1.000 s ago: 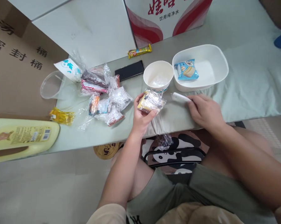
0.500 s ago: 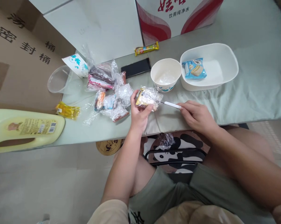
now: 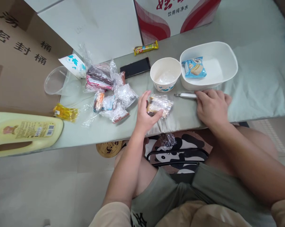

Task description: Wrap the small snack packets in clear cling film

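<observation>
My left hand [image 3: 147, 115] is closed around a snack packet in clear plastic wrap [image 3: 161, 105], its thumb along the near side. The packet is slightly blurred. To the right, my right hand [image 3: 213, 107] is closed on the end of a slim white craft knife [image 3: 188, 95]. The knife's metal tip points left, low over the cloth in front of the paper cup [image 3: 166, 75]. Behind that hand is a white plastic tub [image 3: 224, 67] with a blue cake packet [image 3: 194, 67] in it.
Several plastic-wrapped snacks [image 3: 115, 101] lie left of my left hand. Behind them are a black phone [image 3: 135, 67] and a yellow snack stick [image 3: 145, 48]. A pale yellow jug [image 3: 26, 132] and a yellow packet [image 3: 66, 113] are at far left. Cardboard boxes [image 3: 21, 72] stand behind.
The craft knife has come away from the wrapped packet, and my right hand has moved right and farther back with it. My left hand has shifted right and slightly nearer with the packet.
</observation>
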`<state>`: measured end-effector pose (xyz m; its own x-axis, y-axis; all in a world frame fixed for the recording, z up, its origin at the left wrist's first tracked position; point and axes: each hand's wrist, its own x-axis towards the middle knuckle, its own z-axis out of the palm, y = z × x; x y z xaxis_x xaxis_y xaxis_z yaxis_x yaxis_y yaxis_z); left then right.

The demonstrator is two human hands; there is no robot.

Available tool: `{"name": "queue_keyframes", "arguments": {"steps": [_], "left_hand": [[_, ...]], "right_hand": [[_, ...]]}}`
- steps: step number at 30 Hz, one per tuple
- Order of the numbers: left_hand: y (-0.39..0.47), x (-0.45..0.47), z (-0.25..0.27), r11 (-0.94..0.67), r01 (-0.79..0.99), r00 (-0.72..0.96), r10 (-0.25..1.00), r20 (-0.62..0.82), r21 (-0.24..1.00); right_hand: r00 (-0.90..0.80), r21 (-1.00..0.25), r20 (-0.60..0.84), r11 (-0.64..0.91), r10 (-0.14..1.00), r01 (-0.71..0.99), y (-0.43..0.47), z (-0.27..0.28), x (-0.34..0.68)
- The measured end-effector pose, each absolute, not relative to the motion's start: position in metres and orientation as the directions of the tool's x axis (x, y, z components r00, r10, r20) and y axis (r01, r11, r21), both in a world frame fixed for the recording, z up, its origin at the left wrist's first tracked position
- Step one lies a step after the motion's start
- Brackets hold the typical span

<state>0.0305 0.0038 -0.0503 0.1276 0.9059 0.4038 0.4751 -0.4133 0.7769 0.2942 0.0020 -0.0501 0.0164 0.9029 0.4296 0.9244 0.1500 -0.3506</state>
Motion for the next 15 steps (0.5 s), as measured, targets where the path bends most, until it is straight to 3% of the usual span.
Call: {"name": "queue_keyframes", "arguments": {"steps": [6,11,15], "left_hand": [[0.001,0.026,-0.042,-0.394,0.661,0.137,0.900,0.414,0.638],[0.000,0.031,-0.038,-0.347,0.657,0.098,0.919,0.381,0.669],[-0.001,0.032,-0.037,-0.352,0.619,0.098,0.922,0.375,0.702]], "right_hand": [[-0.182,-0.443,0.492,0.424,0.852,0.790,-0.001,-0.047,0.282],[-0.347,-0.539,0.486,0.587,0.802,0.604,-0.010,-0.044,0.262],[-0.364,-0.587,0.486,0.605,0.795,0.537,-0.012,-0.041,0.255]]}}
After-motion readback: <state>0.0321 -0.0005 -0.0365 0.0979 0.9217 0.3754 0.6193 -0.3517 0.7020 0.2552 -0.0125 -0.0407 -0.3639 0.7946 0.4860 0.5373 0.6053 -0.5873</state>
